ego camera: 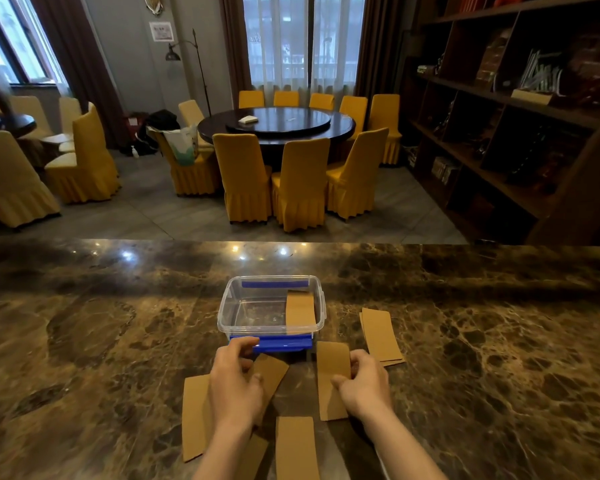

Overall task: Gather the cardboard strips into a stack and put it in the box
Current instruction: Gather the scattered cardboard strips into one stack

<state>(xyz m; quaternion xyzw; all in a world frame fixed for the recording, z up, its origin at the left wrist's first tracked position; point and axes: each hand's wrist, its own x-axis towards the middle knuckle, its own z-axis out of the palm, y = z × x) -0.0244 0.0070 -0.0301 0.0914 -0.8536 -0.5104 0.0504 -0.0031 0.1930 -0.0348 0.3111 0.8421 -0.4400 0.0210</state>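
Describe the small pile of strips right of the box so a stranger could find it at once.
Start at the clear plastic box with blue clips on the marble counter. Just to its right lies a small pile of cardboard strips, beyond the right hand. Unlike the single strips nearby, it is several layered, edges fanned.

Left hand and right hand: both bare, no gloves, rings or watch seen. Forearms bare, entering frame from 6 o'clock; no sleeves visible.
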